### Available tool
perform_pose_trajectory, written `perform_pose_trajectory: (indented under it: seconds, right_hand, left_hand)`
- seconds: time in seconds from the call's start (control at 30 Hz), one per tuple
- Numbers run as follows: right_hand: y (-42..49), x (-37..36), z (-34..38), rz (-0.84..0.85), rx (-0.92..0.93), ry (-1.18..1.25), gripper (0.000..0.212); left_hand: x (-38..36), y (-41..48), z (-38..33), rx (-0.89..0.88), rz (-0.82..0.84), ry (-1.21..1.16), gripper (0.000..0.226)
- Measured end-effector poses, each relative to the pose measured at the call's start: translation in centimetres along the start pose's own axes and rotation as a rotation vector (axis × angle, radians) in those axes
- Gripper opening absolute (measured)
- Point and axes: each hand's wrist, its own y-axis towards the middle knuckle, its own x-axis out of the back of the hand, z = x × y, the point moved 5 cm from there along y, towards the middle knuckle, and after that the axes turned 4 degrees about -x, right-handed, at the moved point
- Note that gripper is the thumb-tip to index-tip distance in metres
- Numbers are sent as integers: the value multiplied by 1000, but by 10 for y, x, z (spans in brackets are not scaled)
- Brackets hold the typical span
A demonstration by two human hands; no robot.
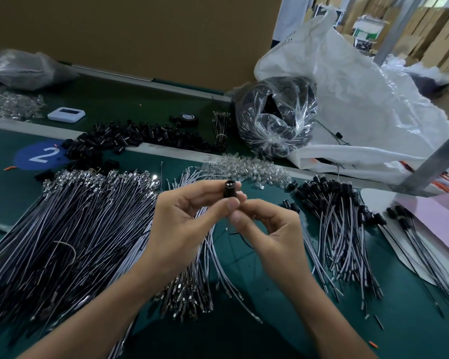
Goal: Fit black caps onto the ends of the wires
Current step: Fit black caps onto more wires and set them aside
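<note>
My left hand (187, 216) pinches a small black cap (229, 189) between thumb and fingers, held upright above the green table. My right hand (267, 229) is just below the cap, fingers curled, pinching something thin right under it; a dark wire (240, 237) trails beneath that hand. A big heap of bare black-and-white wires (70, 229) lies to the left. More loose wires (208, 268) lie under my hands. Loose black caps (119, 139) are piled at the back. Capped wires (340, 224) lie in a pile to the right.
Clear LED bulbs (246, 169) lie in a heap behind my hands. A clear bag of black parts (275, 115) and a big white sack (360, 99) stand at the back right. A pink sheet (436, 216), a metal post (433, 161) and a white device (66, 114) are around the table.
</note>
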Motion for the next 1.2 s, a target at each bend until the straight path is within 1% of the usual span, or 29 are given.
perform_pose_trajectory:
  seconds: [0.07, 0.13, 0.17, 0.23, 0.3, 0.4, 0.47, 0.53, 0.57, 0.63, 0.73, 0.8, 0.87, 0.9, 0.93, 0.97, 1.03, 1.1, 1.13, 1.2]
  right_hand:
    - [6, 14, -2, -106, 7, -120, 12]
    - [16, 34, -8, -262, -11, -328, 21]
    - [24, 41, -11, -291, -33, -458, 27]
    - [41, 50, -20, -249, -92, -677, 34]
    - [60, 53, -33, -165, -163, -835, 37]
    - [83, 45, -53, 4, -241, -1013, 44]
    - [90, 38, -61, 87, -217, -1070, 38]
    - [95, 36, -65, 117, -161, -1114, 33]
    - [97, 37, -66, 124, -149, -1128, 30]
    - [99, 40, -68, 131, -157, -1146, 25]
    - [99, 44, -70, 140, -174, -1188, 25]
    - [97, 46, -71, 153, -163, -1211, 23]
    - [96, 48, -69, 149, -158, -1241, 14]
    - [95, 48, -65, 131, -138, -1225, 12]
    - [94, 49, -59, 86, -109, -1155, 12]
    - [91, 49, -48, 20, -86, -1012, 9]
    - [80, 47, -22, -64, -54, -573, 2]
    - [63, 40, 6, -21, 11, -192, 5]
    - [55, 36, 18, 10, 57, -87, 4]
    - [42, 27, 35, 47, 117, -15, 4]
  left_hand:
    - [7, 2, 1, 45, -88, -35, 31]
    - [16, 4, 4, 125, -186, -79, 33]
    - [20, 4, 6, 173, -217, -107, 31]
    - [23, 5, 11, 264, -232, -166, 28]
    - [23, 5, 16, 331, -224, -204, 29]
    - [22, 5, 18, 362, -211, -196, 32]
    - [22, 5, 18, 355, -196, -175, 33]
    - [20, 5, 17, 345, -173, -138, 37]
    - [19, 5, 16, 338, -161, -126, 38]
    - [17, 5, 15, 320, -140, -121, 32]
    - [13, 4, 13, 296, -107, -115, 23]
    - [11, 4, 13, 281, -86, -118, 23]
    - [9, 4, 12, 263, -64, -115, 26]
    - [9, 4, 12, 255, -52, -105, 27]
    - [8, 4, 12, 247, -42, -93, 29]
    - [8, 4, 13, 239, -35, -81, 30]
    - [8, 5, 14, 226, -33, -61, 30]
    - [9, 5, 15, 217, -34, -29, 30]
    - [9, 5, 16, 215, -31, -14, 31]
    - [8, 5, 16, 205, -24, -5, 31]
